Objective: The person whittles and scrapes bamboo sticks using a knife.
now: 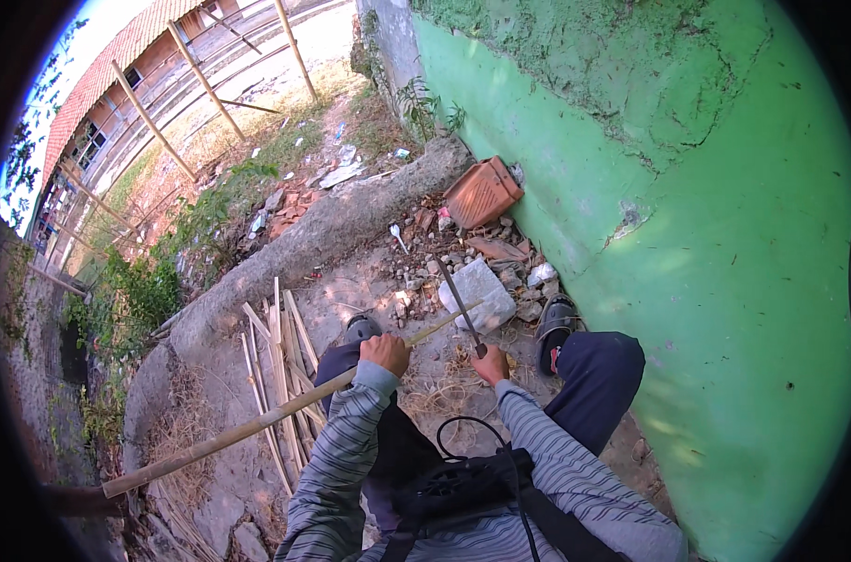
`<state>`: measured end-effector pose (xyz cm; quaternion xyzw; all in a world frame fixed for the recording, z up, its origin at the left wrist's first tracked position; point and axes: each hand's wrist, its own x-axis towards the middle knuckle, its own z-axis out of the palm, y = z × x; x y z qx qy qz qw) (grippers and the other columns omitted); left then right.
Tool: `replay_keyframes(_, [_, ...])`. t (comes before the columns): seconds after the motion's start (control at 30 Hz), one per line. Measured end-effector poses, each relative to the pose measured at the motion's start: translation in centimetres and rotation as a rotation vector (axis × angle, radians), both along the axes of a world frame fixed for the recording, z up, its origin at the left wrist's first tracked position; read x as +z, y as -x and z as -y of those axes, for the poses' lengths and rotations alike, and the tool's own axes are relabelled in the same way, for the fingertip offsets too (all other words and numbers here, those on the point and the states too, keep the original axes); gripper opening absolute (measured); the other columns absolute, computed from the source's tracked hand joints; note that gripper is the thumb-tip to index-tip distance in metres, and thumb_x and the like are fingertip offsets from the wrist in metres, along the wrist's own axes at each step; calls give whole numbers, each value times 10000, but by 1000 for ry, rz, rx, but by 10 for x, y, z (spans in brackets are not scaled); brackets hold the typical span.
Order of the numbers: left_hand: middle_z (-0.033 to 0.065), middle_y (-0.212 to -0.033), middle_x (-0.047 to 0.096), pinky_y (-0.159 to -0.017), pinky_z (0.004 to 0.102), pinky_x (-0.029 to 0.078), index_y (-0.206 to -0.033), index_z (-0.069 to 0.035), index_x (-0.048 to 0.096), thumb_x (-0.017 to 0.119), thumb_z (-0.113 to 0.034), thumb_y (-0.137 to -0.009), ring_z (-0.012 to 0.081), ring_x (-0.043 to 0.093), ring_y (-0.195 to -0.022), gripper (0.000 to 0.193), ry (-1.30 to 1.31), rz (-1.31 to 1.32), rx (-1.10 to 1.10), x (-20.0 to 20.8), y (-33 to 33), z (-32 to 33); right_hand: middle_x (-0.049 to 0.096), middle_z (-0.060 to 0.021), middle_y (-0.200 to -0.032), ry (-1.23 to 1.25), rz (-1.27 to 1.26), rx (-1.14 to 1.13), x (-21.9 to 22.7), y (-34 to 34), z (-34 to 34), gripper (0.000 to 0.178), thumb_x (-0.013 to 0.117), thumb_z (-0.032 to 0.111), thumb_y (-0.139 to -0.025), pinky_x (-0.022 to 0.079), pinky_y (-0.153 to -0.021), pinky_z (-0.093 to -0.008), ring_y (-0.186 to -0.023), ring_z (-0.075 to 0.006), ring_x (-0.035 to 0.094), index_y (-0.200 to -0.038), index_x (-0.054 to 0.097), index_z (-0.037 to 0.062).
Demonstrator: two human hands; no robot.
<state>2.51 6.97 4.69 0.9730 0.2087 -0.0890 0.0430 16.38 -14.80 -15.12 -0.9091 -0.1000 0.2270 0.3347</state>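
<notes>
My left hand [385, 354] is closed around a long bamboo pole [247, 429]. The pole slants from the lower left up past the hand, and its thin pale end reaches over a whitish stone block [486, 288] on the ground. In my right hand [491, 364] is the handle of a long, narrow dark-bladed knife [459, 298], its blade pointing away from me. The blade crosses the pole near its far end; whether they touch, I cannot tell. Several split bamboo strips [283, 361] lie on the ground left of my left hand.
A green wall [725, 281] with peeling plaster rises along the right. Rubble [425, 258] and an orange-brown clay roof tile [484, 193] lie at its foot. A low rough concrete ridge [303, 227] curves across the left. My shoes [555, 328] flank the block.
</notes>
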Motion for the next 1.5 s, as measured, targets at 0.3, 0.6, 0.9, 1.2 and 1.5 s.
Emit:
replay_keyframes(0.3, [216,-713,675,-609,548,533,-869,-54,628,645,-463,-964,419,689,-678,421,73,226,180,78,65,43,704,-189,-771,-364,288,47,76,-13,-18,204,758,225,-789,520,-684,-524,-769,-431,693,-878,698,51])
replay_keyframes(0.6, [217,-623,583,-549,562,419,-799,-55,566,720,-375,-952,439,608,-591,387,102,526,335,113,163,94,694,-157,-738,-268,580,197,166,-37,-10,231,798,236,-771,536,-645,-520,-733,-409,693,-944,703,117])
replay_keyframes(0.9, [241,-629,569,-542,543,403,-814,-31,558,727,-347,-955,465,592,-606,386,312,672,389,127,180,106,648,-135,-659,-314,771,481,238,-12,-9,163,771,226,-784,518,-593,-511,-662,-396,681,-862,659,135])
replay_keyframes(1.2, [256,-605,498,-517,507,340,-788,14,555,693,-312,-989,463,523,-544,407,550,625,414,129,205,116,645,-122,-652,-383,979,395,304,-55,9,154,759,204,-791,515,-556,-479,-634,-377,681,-929,713,152])
replay_keyframes(1.5, [234,-591,431,-503,451,304,-771,30,515,676,-301,-1003,364,370,-503,436,641,637,394,125,192,119,670,-116,-675,-112,931,579,302,-44,18,88,716,207,-816,528,-580,-494,-644,-358,695,-882,679,161])
